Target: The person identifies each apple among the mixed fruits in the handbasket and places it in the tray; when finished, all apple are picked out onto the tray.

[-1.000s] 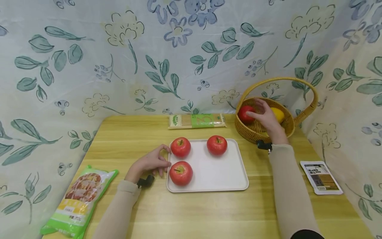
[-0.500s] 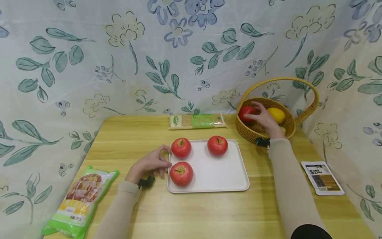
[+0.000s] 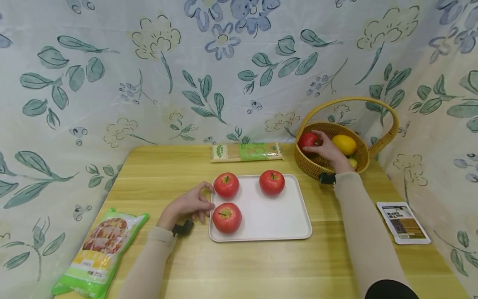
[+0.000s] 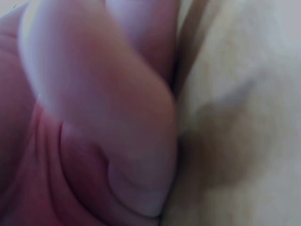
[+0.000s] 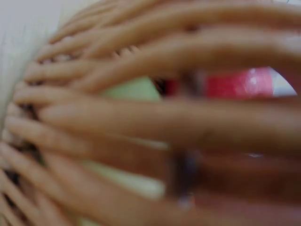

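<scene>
At the back right, my right hand [image 3: 328, 152] reaches into a wicker basket [image 3: 309, 165] and grips a red apple [image 3: 307, 140] between thumb and fingers. A lemon [image 3: 344, 145] lies beside this hand in the basket. Blurred basket weave fills the right wrist view, with red [image 5: 240, 84] showing through its gaps. My left hand [image 3: 186, 202] holds the left rim of a white tray [image 3: 274, 218] with thumb and forefinger. Its other fingers [image 4: 108, 103] are curled close to the tabletop in the left wrist view. Three red apples [image 3: 271, 182] stand on the tray, two at its left side.
A noodle packet [image 3: 246, 152] lies behind the tray. To the left is a green-edged food bag [image 3: 101, 249], and at the right a white pouch [image 3: 404, 223]. The basket's tall handle [image 3: 349, 99] arches above it. A floral cloth [image 3: 224, 83] hangs behind the table.
My right hand has moved slightly left and down inside the basket, its fingers closing round the apple. More of the lemon shows. My left hand and the tray have stayed put.
</scene>
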{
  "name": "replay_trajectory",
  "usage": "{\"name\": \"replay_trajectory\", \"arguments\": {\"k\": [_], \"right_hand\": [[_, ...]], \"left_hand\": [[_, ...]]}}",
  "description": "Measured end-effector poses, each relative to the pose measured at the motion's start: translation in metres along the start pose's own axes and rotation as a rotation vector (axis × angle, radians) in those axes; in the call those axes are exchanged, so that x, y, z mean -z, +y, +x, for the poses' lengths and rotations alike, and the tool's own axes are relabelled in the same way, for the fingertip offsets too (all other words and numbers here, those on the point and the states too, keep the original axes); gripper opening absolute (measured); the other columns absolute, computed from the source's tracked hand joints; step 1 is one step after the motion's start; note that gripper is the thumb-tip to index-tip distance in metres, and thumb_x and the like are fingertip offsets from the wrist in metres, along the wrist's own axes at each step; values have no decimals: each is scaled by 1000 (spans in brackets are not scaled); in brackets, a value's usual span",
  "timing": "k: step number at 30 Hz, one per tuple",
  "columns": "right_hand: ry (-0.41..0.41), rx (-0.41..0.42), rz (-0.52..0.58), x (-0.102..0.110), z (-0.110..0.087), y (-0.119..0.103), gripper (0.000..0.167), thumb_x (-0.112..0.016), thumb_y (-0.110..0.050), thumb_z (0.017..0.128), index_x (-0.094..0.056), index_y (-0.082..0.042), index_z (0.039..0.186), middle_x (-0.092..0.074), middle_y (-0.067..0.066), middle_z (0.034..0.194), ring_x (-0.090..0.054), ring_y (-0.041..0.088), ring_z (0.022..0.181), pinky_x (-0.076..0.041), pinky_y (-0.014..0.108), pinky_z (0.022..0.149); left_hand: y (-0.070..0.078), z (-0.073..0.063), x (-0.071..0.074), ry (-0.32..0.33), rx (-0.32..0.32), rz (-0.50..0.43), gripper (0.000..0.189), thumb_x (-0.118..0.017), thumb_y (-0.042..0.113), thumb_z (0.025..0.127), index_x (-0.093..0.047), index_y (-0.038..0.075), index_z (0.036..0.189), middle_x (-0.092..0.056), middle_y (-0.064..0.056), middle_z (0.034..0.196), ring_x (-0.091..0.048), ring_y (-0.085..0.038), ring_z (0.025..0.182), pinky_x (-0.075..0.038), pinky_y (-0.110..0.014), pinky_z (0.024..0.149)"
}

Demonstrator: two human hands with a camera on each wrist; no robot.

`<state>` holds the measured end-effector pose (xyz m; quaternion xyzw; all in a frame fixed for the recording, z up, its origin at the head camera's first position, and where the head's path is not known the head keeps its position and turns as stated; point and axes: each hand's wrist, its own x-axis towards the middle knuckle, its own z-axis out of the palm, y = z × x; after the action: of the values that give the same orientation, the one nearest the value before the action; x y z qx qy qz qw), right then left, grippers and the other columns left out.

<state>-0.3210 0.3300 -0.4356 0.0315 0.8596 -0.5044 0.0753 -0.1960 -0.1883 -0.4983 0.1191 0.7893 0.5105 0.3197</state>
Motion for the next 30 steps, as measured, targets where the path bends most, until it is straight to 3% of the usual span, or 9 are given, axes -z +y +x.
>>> {"name": "replay_trajectory", "arguments": {"k": [9, 18, 23, 30], "right_hand": [[15, 36, -42, 1, 1, 3, 91, -73, -19, 101, -14, -12, 170, -26, 30, 168, -30, 46, 149, -28, 62, 127], [72, 88, -75, 8, -8, 3, 88, -77, -24, 99, -24, -10, 167, -32, 30, 165, -36, 46, 146, -32, 63, 124], [126, 91, -100, 15, -19, -2, 88, -81, -34, 95, -31, -11, 163, -35, 28, 164, -39, 45, 143, -36, 62, 121], [162, 69, -51, 18, -45, -15, 91, -81, -52, 91, -33, -23, 163, -32, 22, 167, -37, 43, 145, -41, 62, 117]], "left_hand": [[-1, 0, 0, 5, -3, -2, 59, -80, 25, 93, -42, 20, 137, -73, -9, 77, -67, -18, 52, -48, -26, 44], [-1, -1, -3, 4, -15, 10, 60, -80, 26, 94, -41, 16, 138, -73, -7, 77, -66, -17, 52, -48, -26, 45], [-1, 0, -4, -4, -7, 7, 60, -80, 25, 94, -41, 17, 138, -73, -7, 78, -67, -17, 53, -48, -25, 45], [1, 0, -1, -2, -13, 13, 59, -79, 24, 94, -40, 17, 138, -73, -8, 78, -67, -18, 53, -48, -26, 45]]}}
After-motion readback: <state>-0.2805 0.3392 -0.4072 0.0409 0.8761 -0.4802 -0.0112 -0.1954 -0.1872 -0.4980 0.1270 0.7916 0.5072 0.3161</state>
